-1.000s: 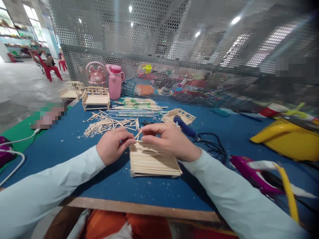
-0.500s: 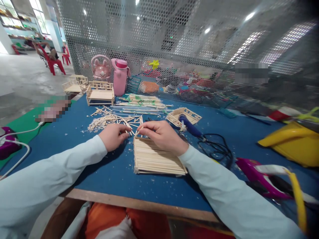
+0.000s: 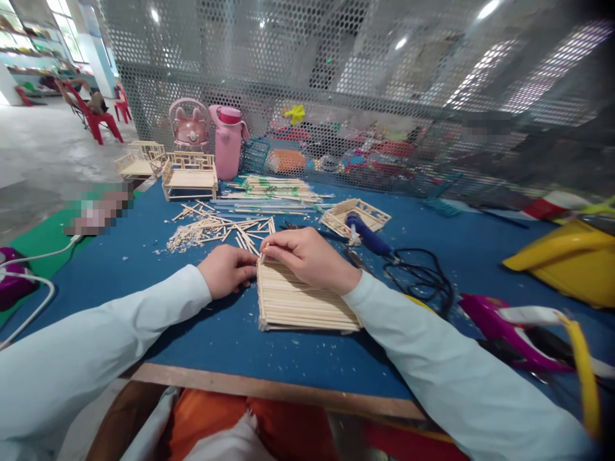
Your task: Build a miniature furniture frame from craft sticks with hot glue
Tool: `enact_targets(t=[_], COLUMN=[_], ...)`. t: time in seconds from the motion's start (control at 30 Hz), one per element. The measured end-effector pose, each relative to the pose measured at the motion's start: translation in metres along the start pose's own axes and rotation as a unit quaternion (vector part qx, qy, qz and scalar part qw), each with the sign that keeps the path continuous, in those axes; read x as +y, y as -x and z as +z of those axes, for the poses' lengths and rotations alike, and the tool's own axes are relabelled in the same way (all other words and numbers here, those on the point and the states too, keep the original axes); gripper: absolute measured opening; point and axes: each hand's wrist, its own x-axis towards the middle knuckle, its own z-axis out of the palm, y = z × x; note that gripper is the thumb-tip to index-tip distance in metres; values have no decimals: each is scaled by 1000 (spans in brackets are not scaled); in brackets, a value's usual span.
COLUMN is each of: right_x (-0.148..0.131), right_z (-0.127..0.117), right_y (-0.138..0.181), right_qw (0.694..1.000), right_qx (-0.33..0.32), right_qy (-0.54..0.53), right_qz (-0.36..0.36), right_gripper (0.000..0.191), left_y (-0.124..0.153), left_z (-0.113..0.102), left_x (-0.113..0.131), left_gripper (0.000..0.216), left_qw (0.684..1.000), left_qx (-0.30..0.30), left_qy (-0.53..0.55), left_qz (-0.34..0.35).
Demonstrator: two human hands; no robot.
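step: fitting 1 thin stick (image 3: 263,248) at the far-left corner of the stick panel (image 3: 300,304), flat on the blue counter (image 3: 144,275) | need: probably keeping it parallel to the rows | right hand (image 3: 307,256): fingertips pinched on the thin stick | left hand (image 3: 228,270): fingers curled against the panel's left edge, grip unclear

bright, even light here: white ceiling lamps (image 3: 487,9) glare through the grey perforated metal screen (image 3: 288,77), and daylight blows out the tall windows (image 3: 62,25) far left. the centre is crisp, with the flat panel of pale wooden sticks (image 3: 302,301) and the thin wooden stick (image 3: 263,248) pinched by the right hand (image 3: 307,256). soft shadow pools on the blue felt table top (image 3: 144,275) beside the light-blue left sleeve (image 3: 96,346). the edges bow and smear, and the yellow plastic shell (image 3: 571,262) at right is blurred.
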Motion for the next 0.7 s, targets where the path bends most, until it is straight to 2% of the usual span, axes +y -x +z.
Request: enact_targets(t=[0.47, 0.63, 0.7], right_x=[2, 5, 7], right_z=[4, 3, -2], right_y=[-1, 1, 1], right_qw=[1000, 999, 997], right_qx=[14, 24, 35], right_qy=[-14, -38, -68], right_qz=[-19, 4, 20], right_gripper=[21, 20, 29], left_y=[0, 0, 0], left_z=[1, 1, 2], left_x=[0, 0, -1], left_gripper=[26, 25, 28], left_qw=[999, 1000, 999], left_qx=[13, 18, 27], left_qy=[-20, -14, 2], left_qz=[-23, -21, -28])
